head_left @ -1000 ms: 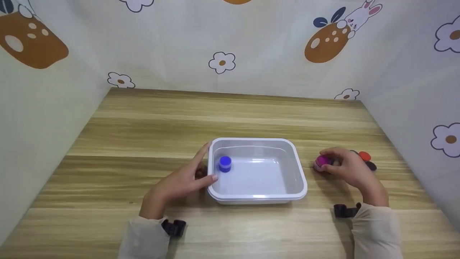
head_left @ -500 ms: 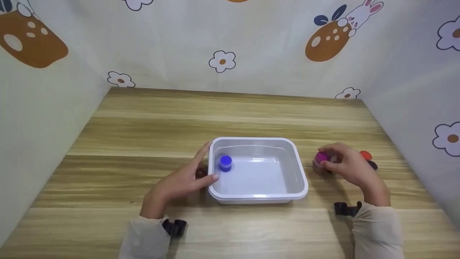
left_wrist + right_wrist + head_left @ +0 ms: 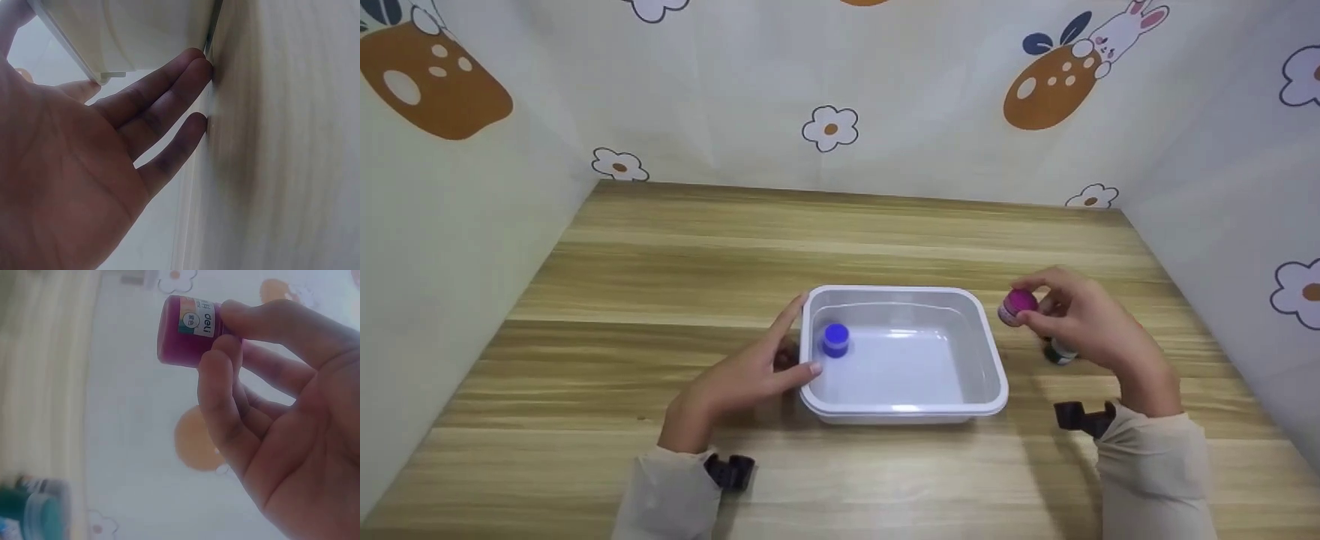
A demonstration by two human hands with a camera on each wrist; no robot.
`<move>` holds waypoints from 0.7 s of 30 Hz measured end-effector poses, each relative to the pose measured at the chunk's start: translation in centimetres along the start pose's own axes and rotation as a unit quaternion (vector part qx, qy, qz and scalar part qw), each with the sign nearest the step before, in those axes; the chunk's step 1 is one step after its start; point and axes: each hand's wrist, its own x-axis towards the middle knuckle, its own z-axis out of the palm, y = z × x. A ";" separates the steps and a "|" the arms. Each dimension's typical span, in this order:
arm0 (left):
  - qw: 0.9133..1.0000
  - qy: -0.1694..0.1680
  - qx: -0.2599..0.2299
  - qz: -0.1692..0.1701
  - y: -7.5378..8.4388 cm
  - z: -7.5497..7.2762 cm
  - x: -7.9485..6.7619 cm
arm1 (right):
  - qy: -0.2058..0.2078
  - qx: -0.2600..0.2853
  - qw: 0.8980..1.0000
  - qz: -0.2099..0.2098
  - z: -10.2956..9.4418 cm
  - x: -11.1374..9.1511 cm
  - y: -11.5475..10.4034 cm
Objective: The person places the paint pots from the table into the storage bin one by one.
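Note:
In the head view a white plastic tub [image 3: 907,409] stands on the table, with a blue-lidded paint pot [image 3: 835,341] upright in its left part. My left hand [image 3: 742,379] rests against the tub's left side, thumb on the rim. The left wrist view shows its other fingers [image 3: 163,98] extended, tips down by the tabletop. To the right of the tub, my right hand [image 3: 1084,322] pinches a magenta paint pot [image 3: 1020,306] near its lid. In the right wrist view this pot [image 3: 174,340] lies sideways in the frame, its label reading "deli".
Beneath my right hand a dark paint pot [image 3: 1060,352] shows in part. The right wrist view has a green pot [image 3: 48,517] at its lower left. A patterned cloth [image 3: 750,97] walls the table's back and sides.
The right hand has lifted the magenta paint pot and moved slightly away from me. The red and black lids behind it are now hidden. The left hand and tub hold their places.

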 end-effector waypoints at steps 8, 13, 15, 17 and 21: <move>1.000 -0.005 -0.007 -0.002 0.3 -0.1 -0.1 | -0.028 -0.023 0.998 -0.056 0.1 1.9 -3.8; 1.000 0.000 0.001 -0.006 0.2 -0.1 -0.2 | -0.051 -0.029 0.996 -0.064 0.9 3.3 -5.8; 1.000 0.001 0.005 -0.009 0.2 -0.1 -0.2 | -0.060 -0.030 0.996 -0.062 1.4 3.9 -6.4; 1.000 -0.002 -0.001 -0.003 0.1 0.0 -0.2 | -0.070 -0.032 0.995 -0.065 2.0 4.6 -6.9; 1.000 -0.013 -0.020 0.010 0.2 0.1 0.1 | -0.090 -0.042 0.992 -0.073 3.2 5.7 -7.6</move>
